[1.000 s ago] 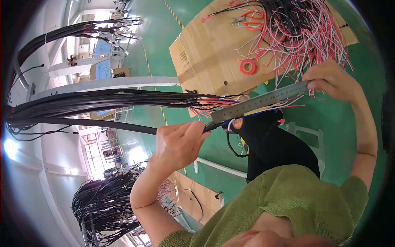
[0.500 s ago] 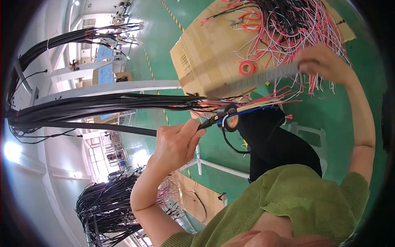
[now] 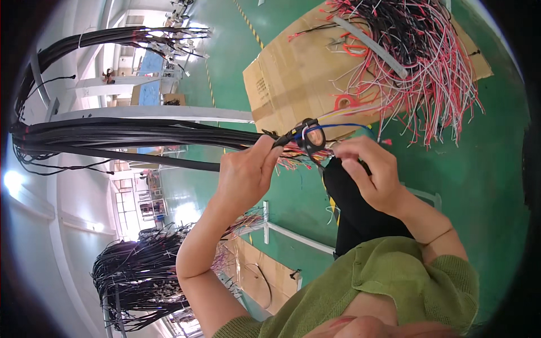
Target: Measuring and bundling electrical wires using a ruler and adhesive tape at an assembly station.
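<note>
My left hand (image 3: pixel 248 169) is closed around a black cable (image 3: pixel 191 164) close to its end. From that end stick out blue wires (image 3: pixel 341 125) and a few yellow and white ones. A roll of black tape (image 3: pixel 315 138) hangs at the cable end just past my left fingers. My right hand (image 3: pixel 375 174) is beside the roll, thumb and fingers apart; nothing shows in it, and I cannot tell whether the fingertips touch the roll. A flat grey strip (image 3: pixel 372 47) lies across a heap of red, white and black wires (image 3: pixel 417 67).
Cardboard (image 3: pixel 287 73) bears the wire heap, orange-handled scissors (image 3: pixel 356 49) and a red tape roll (image 3: pixel 345 102). A thick black cable bundle (image 3: pixel 141 132) runs in from the left. Another cable bundle (image 3: pixel 141 270) hangs at lower left, near a white metal frame (image 3: pixel 298 236).
My right hand has let go of the grey strip, which now rests on the wire heap, and has come down and left to the black tape roll. My left hand keeps its hold.
</note>
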Demonstrator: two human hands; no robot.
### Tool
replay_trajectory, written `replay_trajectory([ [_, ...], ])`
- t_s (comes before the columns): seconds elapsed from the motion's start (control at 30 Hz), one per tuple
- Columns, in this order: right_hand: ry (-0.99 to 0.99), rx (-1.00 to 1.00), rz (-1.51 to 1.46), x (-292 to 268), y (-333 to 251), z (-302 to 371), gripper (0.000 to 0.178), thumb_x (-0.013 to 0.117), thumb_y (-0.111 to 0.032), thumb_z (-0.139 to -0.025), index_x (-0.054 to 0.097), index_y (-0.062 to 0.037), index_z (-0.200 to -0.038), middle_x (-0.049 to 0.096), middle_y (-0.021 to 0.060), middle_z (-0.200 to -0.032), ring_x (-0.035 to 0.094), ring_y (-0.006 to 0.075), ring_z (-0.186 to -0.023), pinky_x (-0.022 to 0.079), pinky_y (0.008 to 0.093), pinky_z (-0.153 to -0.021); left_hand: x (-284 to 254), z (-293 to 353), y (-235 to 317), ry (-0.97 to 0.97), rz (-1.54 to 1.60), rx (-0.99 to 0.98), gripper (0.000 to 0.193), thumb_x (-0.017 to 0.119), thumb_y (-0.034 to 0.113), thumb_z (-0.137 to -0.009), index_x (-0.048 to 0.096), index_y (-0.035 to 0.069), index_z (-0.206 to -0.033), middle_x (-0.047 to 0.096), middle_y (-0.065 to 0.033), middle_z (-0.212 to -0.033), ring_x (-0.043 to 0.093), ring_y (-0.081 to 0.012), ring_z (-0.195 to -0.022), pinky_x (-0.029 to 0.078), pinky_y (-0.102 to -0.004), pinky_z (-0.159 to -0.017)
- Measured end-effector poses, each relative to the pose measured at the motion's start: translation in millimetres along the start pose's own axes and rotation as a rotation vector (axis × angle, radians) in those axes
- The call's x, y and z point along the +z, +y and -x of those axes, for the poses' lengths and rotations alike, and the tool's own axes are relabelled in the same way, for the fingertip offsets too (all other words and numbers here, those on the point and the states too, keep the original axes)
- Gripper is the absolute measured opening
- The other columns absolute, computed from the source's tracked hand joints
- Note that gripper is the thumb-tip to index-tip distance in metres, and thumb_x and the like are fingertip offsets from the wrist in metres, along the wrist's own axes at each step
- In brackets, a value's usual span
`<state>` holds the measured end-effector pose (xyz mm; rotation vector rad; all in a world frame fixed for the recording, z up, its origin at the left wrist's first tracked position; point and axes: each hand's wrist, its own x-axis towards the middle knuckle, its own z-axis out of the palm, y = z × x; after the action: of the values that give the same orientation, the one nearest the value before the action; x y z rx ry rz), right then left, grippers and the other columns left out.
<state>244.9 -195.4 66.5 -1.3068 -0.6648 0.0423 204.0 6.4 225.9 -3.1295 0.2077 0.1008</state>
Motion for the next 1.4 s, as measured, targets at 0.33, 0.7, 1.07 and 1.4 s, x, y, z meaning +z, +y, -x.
replay_trajectory([
  [0.33, -0.089, 0.163, -0.291, 35, 29, -12, 0.045, 0.061, -0.011, -0.092, 0.047, 0.0053, -0.132, 0.059, 0.0153, -0.117, 0.060, 0.0236, -0.110, 0.048, 0.0351, -0.093, 0, 6, 2, 0.041, 0.034, 0.022, 0.018, 0.057, 0.017, -0.095, 0.049, 0.006, -0.084, 0.049, -0.0117, -0.053, 0.054, -0.0327, -0.048, 0.038, -0.0414, -0.044],
  [0.7, 0.080, -0.031, -0.084, 71, -10, 8, 0.025, 0.055, -0.005, -0.093, 0.050, 0.0025, -0.117, 0.064, 0.0118, -0.081, 0.065, 0.0214, -0.070, 0.051, 0.0307, -0.066, 5, 6, 1, 0.070, 0.006, -0.007, 0.020, 0.055, 0.020, -0.097, 0.048, 0.007, -0.084, 0.052, -0.0110, -0.054, 0.055, -0.0334, -0.049, 0.038, -0.0425, -0.044],
  [1.07, -0.033, 0.257, -0.617, 134, 1, -16, 0.028, 0.049, -0.023, -0.101, 0.055, 0.0014, -0.089, 0.059, 0.0090, -0.078, 0.056, 0.0165, -0.067, 0.047, 0.0305, -0.065, 9, 5, 2, 0.062, 0.045, -0.058, 0.022, 0.055, 0.023, -0.096, 0.049, 0.006, -0.083, 0.055, -0.0126, -0.057, 0.057, -0.0350, -0.053, 0.041, -0.0432, -0.047],
  [1.4, -0.305, 0.643, -0.956, 115, 25, -13, 0.026, 0.058, -0.026, -0.097, 0.062, -0.0005, -0.100, 0.062, 0.0060, -0.086, 0.062, 0.0160, -0.079, 0.050, 0.0311, -0.075, 10, 7, -5, -0.059, 0.060, -0.057, 0.022, 0.055, 0.024, -0.095, 0.050, 0.006, -0.084, 0.053, -0.0141, -0.055, 0.057, -0.0363, -0.055, 0.041, -0.0454, -0.048],
])
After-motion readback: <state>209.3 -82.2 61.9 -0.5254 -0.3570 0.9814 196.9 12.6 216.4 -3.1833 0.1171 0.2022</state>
